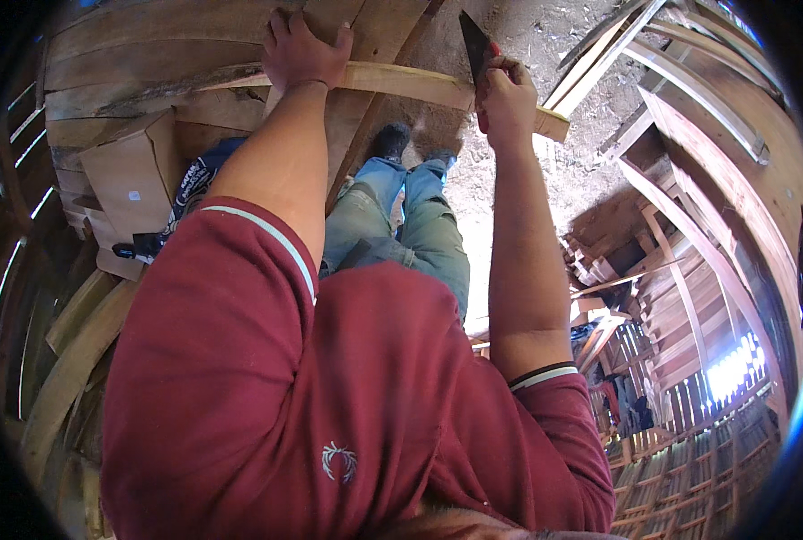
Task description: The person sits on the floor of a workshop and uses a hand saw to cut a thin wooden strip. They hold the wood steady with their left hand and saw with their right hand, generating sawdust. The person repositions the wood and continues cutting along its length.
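Observation:
A long, narrow wooden board (410, 85) runs across the far part of the view, its right end sticking out past the planks beneath. My left hand (304, 56) lies on the planks at the board's left part, fingers spread, its heel by the board's edge. In my right hand (508, 94) is a handsaw (474, 42) with a red handle and a dark blade. The blade points away from me, up and to the left. The fist is closed round the handle, over the board near its right end. Whether the saw touches the board I cannot tell.
Wide planks (149, 54) form a bench at the far left. A cardboard box (131, 171) and a dark printed bag (202, 180) stand left of my legs. Timber pieces (699, 94) lean at the right, above a dusty floor (536, 27). Curved boards (77, 360) lie at the lower left.

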`<state>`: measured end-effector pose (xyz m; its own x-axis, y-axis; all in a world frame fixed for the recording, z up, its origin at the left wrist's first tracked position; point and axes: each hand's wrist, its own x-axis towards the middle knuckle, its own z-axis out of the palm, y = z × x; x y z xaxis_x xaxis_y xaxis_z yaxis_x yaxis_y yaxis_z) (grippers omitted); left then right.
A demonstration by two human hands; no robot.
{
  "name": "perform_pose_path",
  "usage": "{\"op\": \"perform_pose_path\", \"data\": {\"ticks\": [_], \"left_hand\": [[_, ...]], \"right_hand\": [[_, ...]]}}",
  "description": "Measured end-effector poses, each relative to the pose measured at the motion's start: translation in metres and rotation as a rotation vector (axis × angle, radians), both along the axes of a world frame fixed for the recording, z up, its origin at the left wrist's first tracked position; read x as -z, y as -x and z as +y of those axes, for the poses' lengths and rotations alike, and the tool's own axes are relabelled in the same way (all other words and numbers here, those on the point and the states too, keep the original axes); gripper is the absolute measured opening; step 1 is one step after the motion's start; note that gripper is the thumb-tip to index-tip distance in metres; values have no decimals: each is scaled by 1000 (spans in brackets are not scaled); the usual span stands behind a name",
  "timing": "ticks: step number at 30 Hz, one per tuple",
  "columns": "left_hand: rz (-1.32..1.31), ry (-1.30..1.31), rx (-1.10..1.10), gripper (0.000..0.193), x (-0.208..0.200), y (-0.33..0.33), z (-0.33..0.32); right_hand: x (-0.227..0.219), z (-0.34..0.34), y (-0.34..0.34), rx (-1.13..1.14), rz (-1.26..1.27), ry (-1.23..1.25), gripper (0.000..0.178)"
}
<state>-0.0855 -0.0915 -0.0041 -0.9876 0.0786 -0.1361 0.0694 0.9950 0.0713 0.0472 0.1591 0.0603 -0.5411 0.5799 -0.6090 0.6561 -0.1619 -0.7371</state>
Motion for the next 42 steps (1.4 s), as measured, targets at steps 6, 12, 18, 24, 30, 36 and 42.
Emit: {"op": "perform_pose_path", "data": {"ticks": [6, 12, 18, 24, 30, 36, 42], "left_hand": [[-38, -20, -35, 86, 1, -3, -3], [34, -40, -25, 87, -1, -4, -2], [1, -37, -14, 88, -8, -1, 2], [72, 22, 45, 88, 5, -4, -3], [-72, -23, -51, 93, -14, 0, 7], [7, 4, 0, 93, 8, -4, 1], [-72, 92, -46, 91, 2, -2, 0]], "right_hand": [[-112, -20, -51, -110, -109, -64, 13], [-201, -53, -126, 85, -39, 115, 4], [-154, -59, -134, -20, -26, -20, 8], [-14, -39, -68, -160, 248, -409, 16], [-12, 40, 41, 95, -56, 370, 21], [-131, -13, -50, -115, -155, -73, 19], [-198, -61, -140, 71, 50, 130, 5]]}}
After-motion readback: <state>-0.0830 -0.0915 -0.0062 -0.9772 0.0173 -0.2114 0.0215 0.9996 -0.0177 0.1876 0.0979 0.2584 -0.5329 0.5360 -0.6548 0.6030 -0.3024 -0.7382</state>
